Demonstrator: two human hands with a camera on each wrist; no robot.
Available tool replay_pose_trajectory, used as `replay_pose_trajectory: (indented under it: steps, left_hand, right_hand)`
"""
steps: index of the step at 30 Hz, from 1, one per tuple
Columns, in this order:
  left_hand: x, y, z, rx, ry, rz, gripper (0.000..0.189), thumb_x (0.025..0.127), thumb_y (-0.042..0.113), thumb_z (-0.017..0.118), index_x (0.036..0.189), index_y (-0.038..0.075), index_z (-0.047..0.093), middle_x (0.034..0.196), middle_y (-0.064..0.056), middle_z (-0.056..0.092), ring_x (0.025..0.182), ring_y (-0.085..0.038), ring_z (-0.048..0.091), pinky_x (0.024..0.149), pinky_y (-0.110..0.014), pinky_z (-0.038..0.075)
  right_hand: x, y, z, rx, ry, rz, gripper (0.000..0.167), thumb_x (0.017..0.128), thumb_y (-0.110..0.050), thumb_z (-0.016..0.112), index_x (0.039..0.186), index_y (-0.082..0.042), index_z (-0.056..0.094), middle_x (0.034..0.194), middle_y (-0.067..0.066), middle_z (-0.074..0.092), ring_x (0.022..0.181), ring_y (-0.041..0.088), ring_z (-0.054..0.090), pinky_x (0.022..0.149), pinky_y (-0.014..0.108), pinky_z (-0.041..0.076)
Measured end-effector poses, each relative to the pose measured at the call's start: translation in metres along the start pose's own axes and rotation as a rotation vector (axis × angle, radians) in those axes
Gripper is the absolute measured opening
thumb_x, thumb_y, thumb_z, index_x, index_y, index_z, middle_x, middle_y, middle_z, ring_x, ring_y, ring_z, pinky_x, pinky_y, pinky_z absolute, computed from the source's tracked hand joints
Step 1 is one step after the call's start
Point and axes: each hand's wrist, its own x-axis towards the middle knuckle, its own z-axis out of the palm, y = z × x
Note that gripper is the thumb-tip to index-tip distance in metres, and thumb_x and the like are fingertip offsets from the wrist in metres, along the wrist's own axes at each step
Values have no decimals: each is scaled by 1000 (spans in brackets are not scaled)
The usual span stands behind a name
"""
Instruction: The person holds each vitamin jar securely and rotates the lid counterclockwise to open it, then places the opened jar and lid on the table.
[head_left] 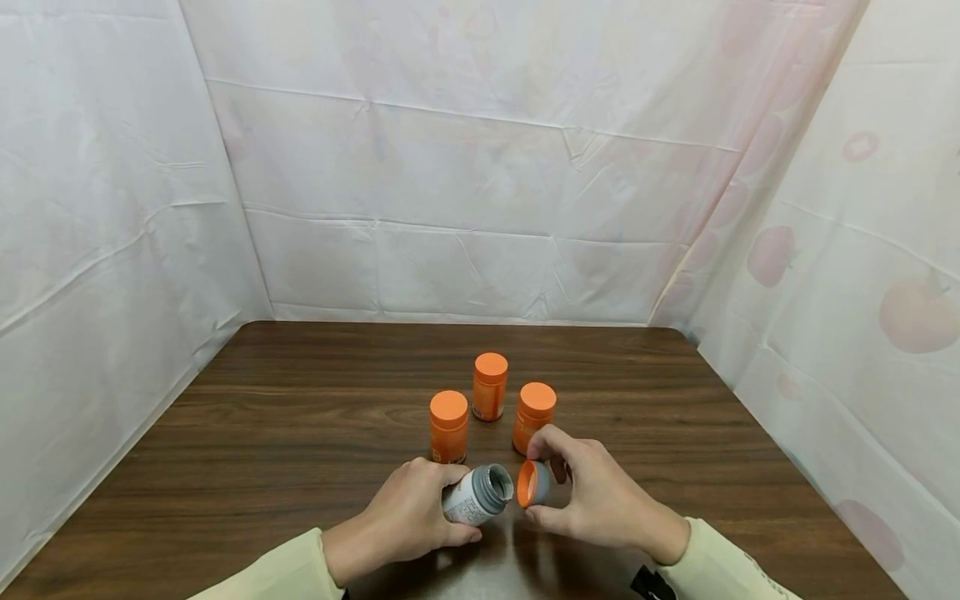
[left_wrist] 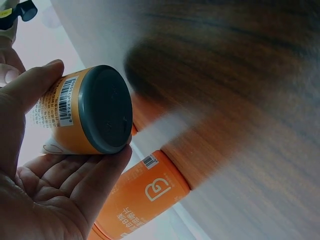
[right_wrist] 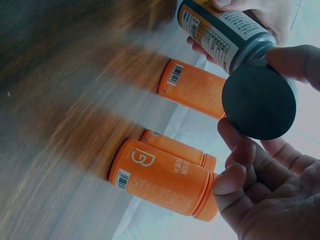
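My left hand grips a pill bottle with a white printed label and a grey threaded neck. The bottle is uncapped and tilted, its mouth facing right toward my right hand. In the left wrist view its dark round base and a barcode show between thumb and fingers. Between thumb and fingertips my right hand pinches the bottle's cap, dark grey outside and orange inside. The cap's hollow side faces the bottle mouth across a small gap in the head view. What the bottle contains is hidden.
Three orange capped bottles stand upright just beyond the hands: a left one, a rear one and a right one close behind my right fingers. The dark wood table is enclosed by white sheeting.
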Motion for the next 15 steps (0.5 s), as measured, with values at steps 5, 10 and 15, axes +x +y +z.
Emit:
replay_pose_trajectory:
  steps: [5, 10, 15]
  left_hand:
    - [-1, 0, 1, -4, 11, 3, 42, 67, 37, 96, 102, 31, 75, 86, 20, 67, 74, 3, 60, 66, -26, 51]
    - [-1, 0, 1, -4, 17, 2, 41, 67, 37, 96, 100, 30, 74, 84, 20, 67, 73, 3, 60, 65, -25, 51]
    - [-2, 0, 0, -9, 19, 5, 40, 68, 36, 96, 99, 29, 73, 84, 19, 68, 72, 3, 60, 65, -25, 51]
  right_hand:
    - [-3, 3, 0, 6, 9, 10, 52, 70, -17, 92, 108, -22, 58, 89, -12, 60, 71, 12, 56, 61, 23, 46]
    - [-5, 5, -1, 0, 22, 29, 51, 71, -19, 93, 109, -22, 59, 88, -14, 61, 70, 14, 57, 61, 24, 47]
    - [-7, 9, -2, -14, 34, 64, 49, 71, -23, 94, 108, -21, 62, 88, -14, 60, 75, 14, 57, 66, 27, 48]
